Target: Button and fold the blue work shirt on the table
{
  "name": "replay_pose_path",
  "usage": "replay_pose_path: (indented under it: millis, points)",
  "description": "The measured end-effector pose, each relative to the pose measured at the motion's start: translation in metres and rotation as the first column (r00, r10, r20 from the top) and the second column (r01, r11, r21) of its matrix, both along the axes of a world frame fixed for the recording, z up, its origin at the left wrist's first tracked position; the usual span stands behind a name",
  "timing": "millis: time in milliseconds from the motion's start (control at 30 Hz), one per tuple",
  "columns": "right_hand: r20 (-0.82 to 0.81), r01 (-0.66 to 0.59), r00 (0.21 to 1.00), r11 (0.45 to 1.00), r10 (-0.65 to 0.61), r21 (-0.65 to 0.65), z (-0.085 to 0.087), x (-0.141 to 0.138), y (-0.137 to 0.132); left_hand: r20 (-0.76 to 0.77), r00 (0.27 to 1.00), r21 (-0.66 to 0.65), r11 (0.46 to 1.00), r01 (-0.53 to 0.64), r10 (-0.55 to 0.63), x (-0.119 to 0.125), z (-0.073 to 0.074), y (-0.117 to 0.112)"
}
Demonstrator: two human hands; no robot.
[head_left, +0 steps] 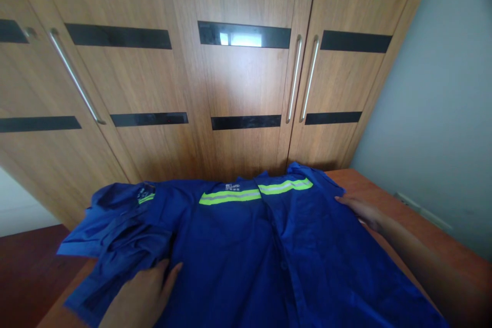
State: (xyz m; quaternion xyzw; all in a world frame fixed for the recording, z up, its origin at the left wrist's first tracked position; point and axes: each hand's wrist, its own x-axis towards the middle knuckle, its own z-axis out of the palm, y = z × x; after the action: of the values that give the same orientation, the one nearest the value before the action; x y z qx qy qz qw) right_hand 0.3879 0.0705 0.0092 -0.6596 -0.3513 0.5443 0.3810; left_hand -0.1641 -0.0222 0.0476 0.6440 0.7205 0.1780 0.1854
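Observation:
A blue work jacket [230, 246] lies spread with its front up, a yellow-green and silver reflective band across the chest and a small white emblem above it. Its sleeve [134, 236] on the left is bunched in folds. My left hand [140, 292] is closed on the cloth where that sleeve meets the body, thumb resting on the front panel; its other fingertips are partly hidden. At the opposite side, my right hand [363, 212] grips the jacket's outer edge, with part of the fingers hidden beneath the fabric. The jacket's lower part runs out of view.
Beneath the jacket is a reddish-brown wooden surface [346, 179]. Directly behind it rises a wooden wardrobe [246, 79] with dark strips and long metal handles [294, 79]. A pale wall [434, 113] stands at the right, and dark reddish floor [31, 261] shows at lower left.

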Motion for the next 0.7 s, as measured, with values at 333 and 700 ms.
replay_pose_path:
  millis: [333,700]
  points:
    - [-0.38,-0.102,0.924,0.985,0.042,-0.139,-0.005,0.001,0.007,0.832,0.192,-0.517,0.853,-0.071,0.521,0.039,0.007,0.036]
    - [0.09,0.09,0.99,0.976,-0.109,0.198,-0.006,0.026,0.043,0.974,0.164,-0.083,0.924,-0.373,0.154,0.021,0.05,0.09]
